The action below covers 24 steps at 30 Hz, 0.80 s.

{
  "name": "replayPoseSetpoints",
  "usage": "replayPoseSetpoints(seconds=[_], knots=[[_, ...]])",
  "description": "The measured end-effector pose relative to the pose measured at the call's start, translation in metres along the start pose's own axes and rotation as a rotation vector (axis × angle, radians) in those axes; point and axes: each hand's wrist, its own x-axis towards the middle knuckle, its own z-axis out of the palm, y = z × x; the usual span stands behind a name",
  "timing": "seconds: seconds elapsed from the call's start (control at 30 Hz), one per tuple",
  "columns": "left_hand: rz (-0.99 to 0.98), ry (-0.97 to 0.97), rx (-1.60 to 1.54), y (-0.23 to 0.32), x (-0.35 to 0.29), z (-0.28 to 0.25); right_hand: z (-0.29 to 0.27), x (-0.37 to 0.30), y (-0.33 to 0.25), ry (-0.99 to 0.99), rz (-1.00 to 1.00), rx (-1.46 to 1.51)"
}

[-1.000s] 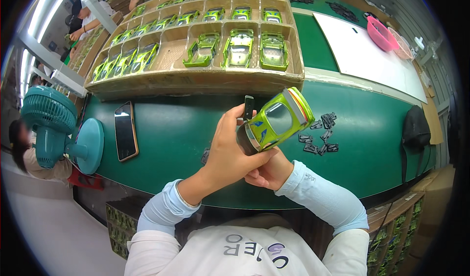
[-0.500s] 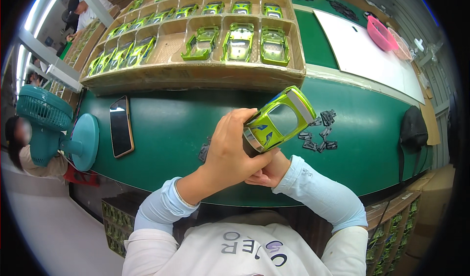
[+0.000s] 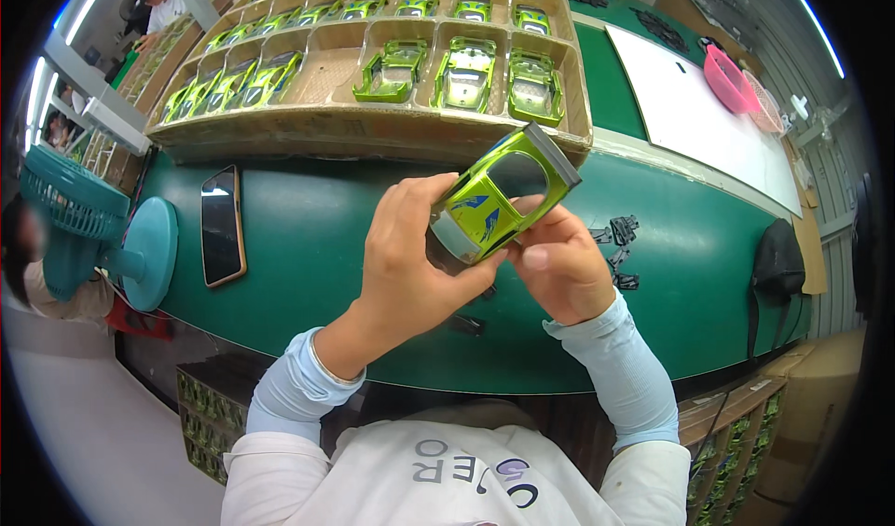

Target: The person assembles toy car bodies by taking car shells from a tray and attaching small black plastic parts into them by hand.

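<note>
A green toy car body [image 3: 474, 211] with blue markings and a dark rear spoiler is held tilted above the green table. My left hand [image 3: 399, 257] wraps round its left side and front end, the thumb along the near edge. My right hand [image 3: 571, 263] is closed at its right side, with fingers reaching underneath. One fingertip shows through the car's window opening. Whether a small part lies between those fingers is hidden. Small black plastic parts [image 3: 623, 231] lie on the table beyond my right hand, and another black part [image 3: 468, 325] lies below the car.
A divided cardboard tray [image 3: 373, 134] of green car bodies stands at the back. To the left are a phone [image 3: 222, 228] and a teal fan [image 3: 149, 254]. A white board [image 3: 695, 120], pink basket [image 3: 730, 80] and black bag [image 3: 778, 260] are on the right. Other people sit beyond.
The car body has shifted up and left and its spoiler end has turned. My right hand has come out from beneath my left to the car's right side, its fingers now showing.
</note>
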Motion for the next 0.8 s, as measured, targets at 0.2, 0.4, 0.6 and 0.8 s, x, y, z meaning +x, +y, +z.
replayPoseSetpoints(seconds=[0.2,0.4,0.6,0.8], knots=[[0.075,-0.039,-0.013,0.003,-0.001,0.001,0.0,-0.001,-0.001,0.037,0.071,-0.141],[0.085,-0.058,-0.041,0.003,-0.001,0.001,-0.005,0.0,-0.001,0.051,0.111,-0.237],[0.082,-0.068,-0.06,0.006,-0.001,-0.001,-0.005,-0.004,0.006,0.11,0.046,-0.215],[0.055,-0.088,-0.078,0.005,-0.001,0.0,-0.004,-0.004,0.006,0.137,0.018,-0.1]])
